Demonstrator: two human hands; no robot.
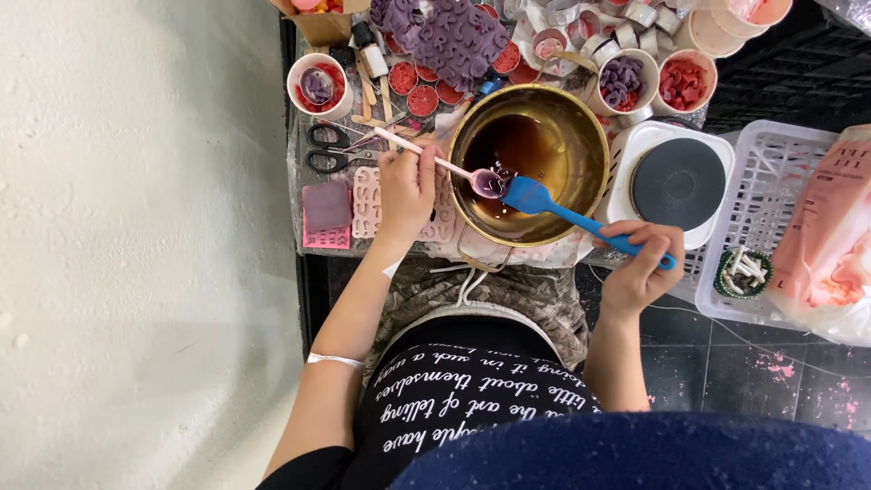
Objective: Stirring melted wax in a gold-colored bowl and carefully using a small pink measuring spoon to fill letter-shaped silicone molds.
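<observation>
My left hand grips a pink spoon whose bowl, holding purple stuff, sits over a metal pot. Dark brown liquid fills the pot's bottom. My right hand holds a blue spatula by its handle, and the blade rests inside the pot right beside the spoon's bowl. The pot stands on a low cluttered table in front of my lap.
A white hot plate with a black disc stands right of the pot. A white basket holds a pink bag and a small cup of sticks. Scissors, pink letter moulds and several cups of red and purple pieces crowd the table.
</observation>
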